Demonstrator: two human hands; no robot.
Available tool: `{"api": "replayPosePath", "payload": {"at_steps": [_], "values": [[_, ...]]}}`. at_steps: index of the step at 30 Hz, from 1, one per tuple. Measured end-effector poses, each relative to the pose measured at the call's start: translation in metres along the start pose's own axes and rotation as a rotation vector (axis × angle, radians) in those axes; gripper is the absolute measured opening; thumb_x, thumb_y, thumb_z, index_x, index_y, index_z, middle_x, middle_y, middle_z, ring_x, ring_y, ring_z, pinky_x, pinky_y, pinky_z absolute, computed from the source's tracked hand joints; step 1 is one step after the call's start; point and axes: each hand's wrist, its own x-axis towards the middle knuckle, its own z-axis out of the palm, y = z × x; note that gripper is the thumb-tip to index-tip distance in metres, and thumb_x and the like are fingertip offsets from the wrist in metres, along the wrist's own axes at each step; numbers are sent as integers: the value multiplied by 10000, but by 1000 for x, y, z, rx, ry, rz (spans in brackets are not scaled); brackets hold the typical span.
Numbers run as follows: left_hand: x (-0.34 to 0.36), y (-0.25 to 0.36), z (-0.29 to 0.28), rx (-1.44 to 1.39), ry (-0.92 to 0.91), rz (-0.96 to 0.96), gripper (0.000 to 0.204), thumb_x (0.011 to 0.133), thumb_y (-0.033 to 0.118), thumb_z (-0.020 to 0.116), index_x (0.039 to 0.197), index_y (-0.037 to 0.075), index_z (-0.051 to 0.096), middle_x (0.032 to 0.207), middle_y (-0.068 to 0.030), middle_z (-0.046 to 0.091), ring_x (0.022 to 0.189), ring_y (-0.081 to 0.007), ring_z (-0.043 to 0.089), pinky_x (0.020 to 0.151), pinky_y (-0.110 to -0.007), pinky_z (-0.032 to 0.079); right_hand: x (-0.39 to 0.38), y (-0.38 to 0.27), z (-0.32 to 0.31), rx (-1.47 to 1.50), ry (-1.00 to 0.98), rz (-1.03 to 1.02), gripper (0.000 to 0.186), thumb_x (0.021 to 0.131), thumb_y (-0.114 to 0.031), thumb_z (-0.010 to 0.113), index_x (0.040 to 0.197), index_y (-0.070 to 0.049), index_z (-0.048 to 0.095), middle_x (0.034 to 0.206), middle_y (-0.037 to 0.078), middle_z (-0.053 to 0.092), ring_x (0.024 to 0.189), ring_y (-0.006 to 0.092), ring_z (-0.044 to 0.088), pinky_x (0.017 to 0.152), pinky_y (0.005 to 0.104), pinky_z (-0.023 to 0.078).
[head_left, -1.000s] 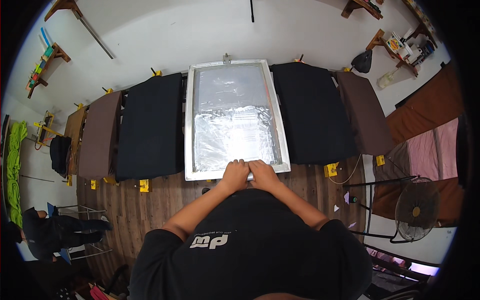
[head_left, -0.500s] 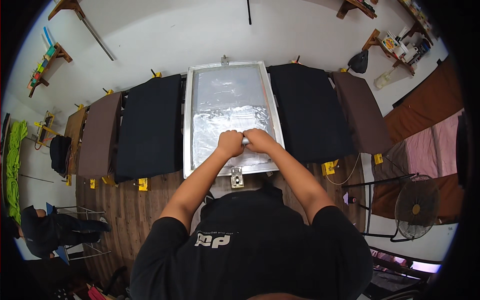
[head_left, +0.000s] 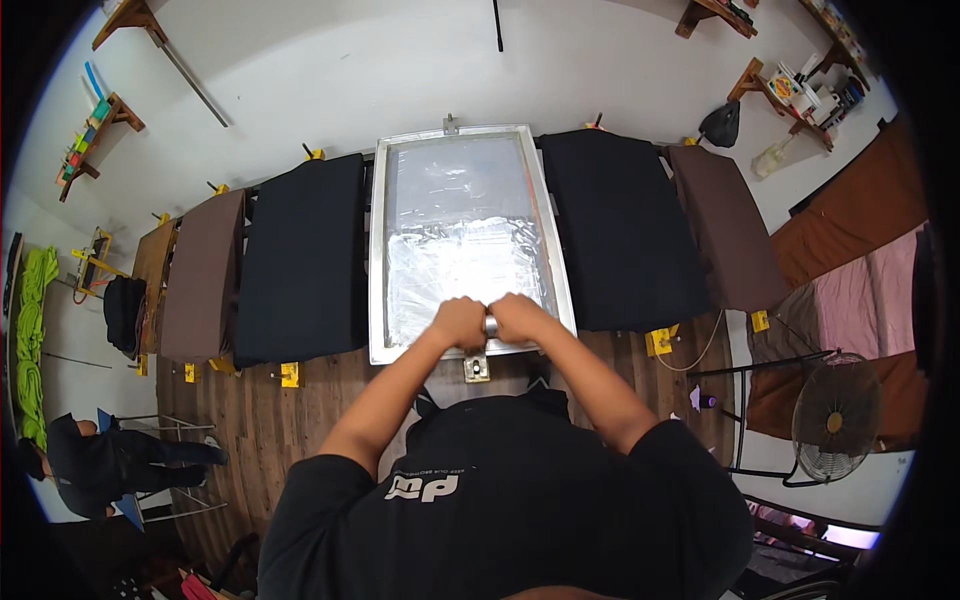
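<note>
A silver-framed screen (head_left: 451,178) lies on the middle platen, its mesh streaked with pale, shiny ink in the nearer half. My left hand (head_left: 462,322) and my right hand (head_left: 518,316) are side by side over the near end of the frame, both closed around a metal squeegee handle (head_left: 491,326), most of which my hands hide. A metal clamp (head_left: 476,369) juts out from the frame's near edge just below my hands.
Black cloth-covered platens (head_left: 300,255) flank the screen, with brown ones (head_left: 725,225) beyond. Yellow brackets (head_left: 659,342) support them. A co-worker (head_left: 110,465) is at a stand at lower left. A fan (head_left: 835,415) stands right, wall shelves (head_left: 790,95) above.
Both hands moved up the screen with the handle, then came back down toward me to the near end of the frame.
</note>
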Motion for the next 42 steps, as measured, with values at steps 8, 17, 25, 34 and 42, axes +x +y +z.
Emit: {"api": "replayPosePath", "payload": {"at_steps": [8, 17, 25, 34, 42], "values": [[-63, 29, 37, -37, 265, 100, 578, 713, 347, 793, 1147, -11, 661, 951, -215, 693, 923, -337, 701, 764, -427, 575, -59, -18, 59, 140, 271, -33, 504, 704, -157, 797, 1158, -25, 619, 1116, 148, 648, 1117, 367, 605, 887, 456, 542], [-125, -75, 24, -398, 701, -465, 617, 967, 455, 640, 1260, -88, 623, 1138, -337, 673, 1085, -450, 659, 944, -480, 524, -99, 48, 33, 439, 469, 30, 835, 723, -455, 885, 1355, -14, 563, 1320, 243, 602, 1261, 416, 543, 1079, 455, 437], [-133, -138, 90, -354, 431, -908, 775, 1057, 566, 285, 944, -45, 749, 1025, -347, 693, 1022, -528, 657, 925, -585, 505, -80, 119, 106, 286, 490, 687, 624, 1078, -480, 350, 944, 14, 707, 981, 283, 708, 957, 492, 665, 899, 569, 505], [-165, -124, 17, -273, 414, -835, 826, 1071, 553, 231, 895, -69, 746, 972, -352, 689, 992, -538, 656, 916, -593, 498, -114, 82, 28, 262, 566, 664, 680, 1091, -450, 299, 895, 43, 725, 946, 323, 682, 954, 526, 644, 902, 587, 490], [-160, -127, 26, -292, 424, -814, 827, 1073, 549, 238, 879, -79, 740, 967, -360, 685, 978, -544, 654, 904, -591, 502, -110, 85, 37, 231, 564, 635, 691, 1095, -454, 298, 846, 47, 704, 912, 317, 683, 921, 521, 646, 878, 597, 488]]}}
